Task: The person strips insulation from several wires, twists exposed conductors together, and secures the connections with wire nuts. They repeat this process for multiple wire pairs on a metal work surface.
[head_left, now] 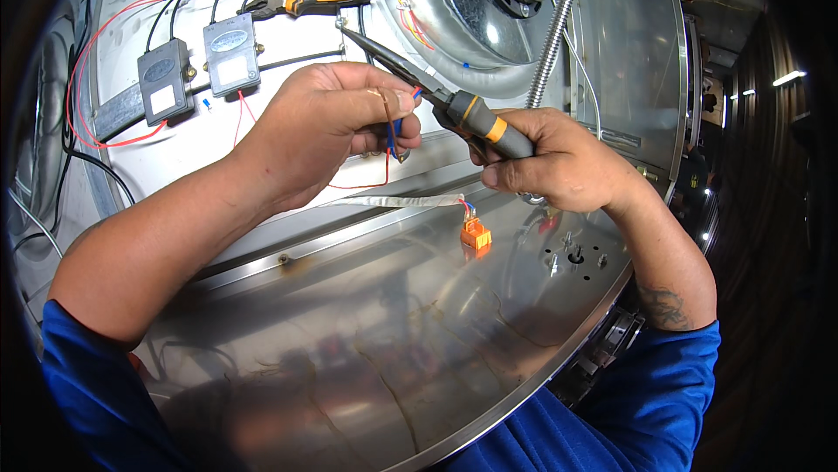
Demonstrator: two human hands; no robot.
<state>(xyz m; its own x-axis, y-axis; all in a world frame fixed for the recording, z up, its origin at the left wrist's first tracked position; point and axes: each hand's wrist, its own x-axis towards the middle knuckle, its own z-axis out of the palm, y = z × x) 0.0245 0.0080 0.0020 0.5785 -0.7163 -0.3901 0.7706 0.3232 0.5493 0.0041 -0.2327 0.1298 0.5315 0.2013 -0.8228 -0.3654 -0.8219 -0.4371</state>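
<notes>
My left hand [327,119] pinches thin wires between thumb and fingertips: a brown wire [388,108] and red and blue pieces beside it. A blue sleeve [394,134] shows below the thumb, and a red wire hangs under it. My right hand [554,158] is wrapped round the grey and orange handles of long-nose pliers [476,116]. Their dark jaws point to the upper left, past my left fingertips. Whether the pliers touch the wires I cannot tell. Under my hands, an orange connector [476,235] ends a white-sleeved cable on the metal panel.
Black and orange cutting pliers [319,3] lie at the top. Two grey boxes [166,79] with red and black wires stand at the left. A corrugated metal hose [557,27] crosses the upper right beside a round metal bowl [436,31]. Studs poke through the steel panel [349,341].
</notes>
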